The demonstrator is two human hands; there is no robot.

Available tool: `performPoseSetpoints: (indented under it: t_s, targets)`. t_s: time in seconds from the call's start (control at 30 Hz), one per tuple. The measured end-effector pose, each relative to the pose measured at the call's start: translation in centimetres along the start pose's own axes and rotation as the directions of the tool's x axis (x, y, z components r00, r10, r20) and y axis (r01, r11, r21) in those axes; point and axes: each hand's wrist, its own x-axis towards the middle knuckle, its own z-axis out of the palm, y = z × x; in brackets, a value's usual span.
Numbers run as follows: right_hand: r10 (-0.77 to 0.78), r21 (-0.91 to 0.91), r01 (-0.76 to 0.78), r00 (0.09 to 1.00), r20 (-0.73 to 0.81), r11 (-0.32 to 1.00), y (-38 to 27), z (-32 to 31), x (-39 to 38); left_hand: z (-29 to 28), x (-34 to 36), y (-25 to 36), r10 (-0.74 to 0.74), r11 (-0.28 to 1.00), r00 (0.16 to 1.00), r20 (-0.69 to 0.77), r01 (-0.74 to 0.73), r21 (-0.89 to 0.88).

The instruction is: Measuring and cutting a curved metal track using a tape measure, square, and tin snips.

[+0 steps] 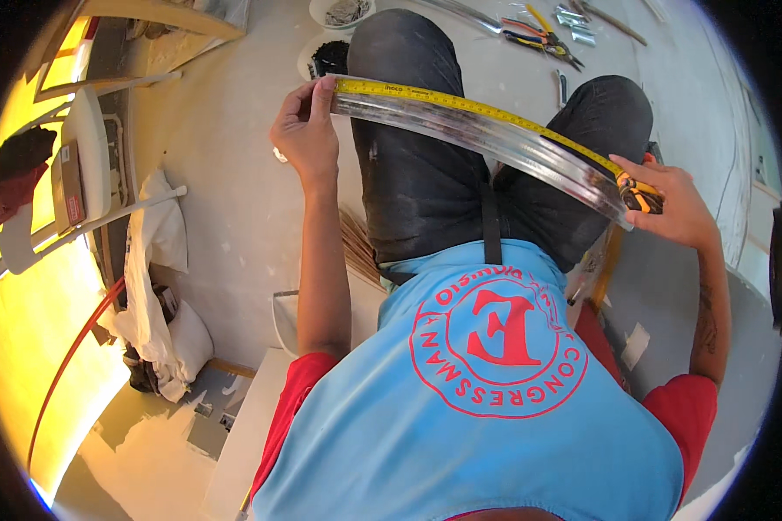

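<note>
A shiny silver metal strip (469, 135) spans my dark-trousered thighs from left to right. Along its far edge runs the yellow blade of a tape measure (504, 113), pulled out over nearly the whole length. At the left end, my left hand (311, 135) pinches the blade's tip and the strip's end between thumb and fingers. My right hand (676, 204) is closed round the black-and-yellow tape case at the other end, with the strip's right end against its fingers. Part of the case is hidden by that hand.
Pliers and cutters (539, 39) lie on the floor beyond my knees, with a hammer (615, 23) to their right. Two white bowls, one holding black material (328, 59), stand beyond my left knee. A white chair (87, 156) and a white sack (161, 226) are at the left.
</note>
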Motion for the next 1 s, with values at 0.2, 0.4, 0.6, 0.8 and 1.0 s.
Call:
performPoseSetpoints:
  t_s: [0.2,0.4,0.6,0.8,1.0]
  targets:
    - [0.074,0.097,-0.083,0.993,0.091,0.992,0.2,0.2,0.0,1.7,0.1,-0.5,0.055,0.996,0.998,-0.031,-0.052,0.067]
    - [-0.045,0.304,0.024,0.997,0.061,0.952,1.8,2.5,-1.2,2.7,0.0,-2.6,0.250,0.948,0.958,-0.138,-0.214,0.234]
    - [0.052,0.336,-0.123,0.976,0.213,0.934,-0.7,0.7,-0.8,3.3,0.2,-1.5,0.286,0.929,0.942,-0.176,-0.227,0.292]
    - [0.105,0.442,-0.223,0.956,0.275,0.869,0.3,0.1,-0.7,4.0,0.9,1.1,0.269,0.913,0.954,-0.132,-0.209,0.351]
    - [0.128,0.483,-0.278,0.939,0.320,0.830,2.7,-1.2,-0.5,3.5,1.4,1.5,0.264,0.883,0.961,-0.087,-0.204,0.422]
